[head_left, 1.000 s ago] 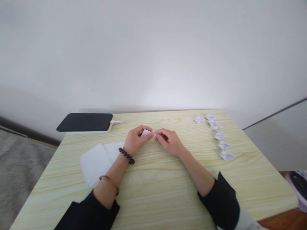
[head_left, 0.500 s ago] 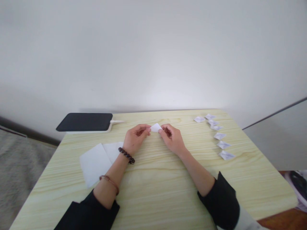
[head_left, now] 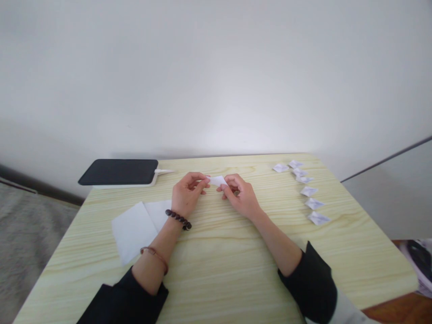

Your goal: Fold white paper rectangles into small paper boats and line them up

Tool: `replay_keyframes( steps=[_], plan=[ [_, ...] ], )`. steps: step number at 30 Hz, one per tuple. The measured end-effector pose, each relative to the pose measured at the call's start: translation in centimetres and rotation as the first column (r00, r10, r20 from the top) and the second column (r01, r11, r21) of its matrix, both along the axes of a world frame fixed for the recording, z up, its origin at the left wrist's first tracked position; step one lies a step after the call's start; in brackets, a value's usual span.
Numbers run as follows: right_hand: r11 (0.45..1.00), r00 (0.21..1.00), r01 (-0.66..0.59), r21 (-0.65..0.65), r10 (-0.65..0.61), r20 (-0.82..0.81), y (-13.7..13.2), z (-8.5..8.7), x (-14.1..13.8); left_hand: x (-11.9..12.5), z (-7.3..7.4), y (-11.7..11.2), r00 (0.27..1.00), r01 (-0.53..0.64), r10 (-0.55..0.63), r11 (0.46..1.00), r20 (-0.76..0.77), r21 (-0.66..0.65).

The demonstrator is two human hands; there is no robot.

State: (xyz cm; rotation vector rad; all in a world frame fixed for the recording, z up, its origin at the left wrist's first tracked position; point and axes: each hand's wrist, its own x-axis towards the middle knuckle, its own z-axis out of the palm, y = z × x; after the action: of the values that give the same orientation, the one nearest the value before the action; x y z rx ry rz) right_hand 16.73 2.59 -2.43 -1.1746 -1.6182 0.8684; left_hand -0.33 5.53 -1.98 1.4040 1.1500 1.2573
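Over the middle of a pale wooden table point(head_left: 216, 270), both of my hands pinch one small folded piece of white paper point(head_left: 217, 180). My left hand point(head_left: 186, 195), with a dark bead bracelet at the wrist, grips the paper's left end between thumb and fingers. My right hand point(head_left: 239, 195) holds its right end, fingers curled. The paper is lifted slightly off the tabletop.
Two flat white paper sheets point(head_left: 137, 227) lie left of my left forearm. A black tablet on a white base point(head_left: 119, 173) sits at the far left corner. Several small folded paper pieces point(head_left: 308, 191) form a row along the right side. A wall stands behind.
The folded paper has been turned between my fingers and shifted slightly right. Both hands have adjusted their grip, staying in the same spot above the table.
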Motion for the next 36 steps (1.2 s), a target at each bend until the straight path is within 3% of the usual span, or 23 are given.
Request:
replay_keyframes(
  steps=[9,18,29,36],
  plan=[
    [0.999,1.000,0.021,0.033,-0.021,0.012,0.1,0.0,0.1,-0.3,-0.2,0.0,0.980,0.017,-0.013,1.000,-0.197,0.021],
    [0.991,0.994,0.054,0.122,-0.066,0.089,0.2,-0.1,0.1,-0.3,-0.2,-0.1,0.963,0.006,-0.001,1.000,-0.269,0.019],
    [0.998,0.998,0.063,-0.008,-0.063,-0.006,0.2,0.0,0.2,-0.1,1.0,-0.2,0.984,-0.059,0.040,0.993,-0.171,-0.103],
    [0.994,0.994,0.105,-0.031,-0.105,-0.004,0.6,-0.4,0.3,-0.2,0.4,0.1,0.996,0.010,-0.020,0.994,-0.086,-0.108]
  ],
)
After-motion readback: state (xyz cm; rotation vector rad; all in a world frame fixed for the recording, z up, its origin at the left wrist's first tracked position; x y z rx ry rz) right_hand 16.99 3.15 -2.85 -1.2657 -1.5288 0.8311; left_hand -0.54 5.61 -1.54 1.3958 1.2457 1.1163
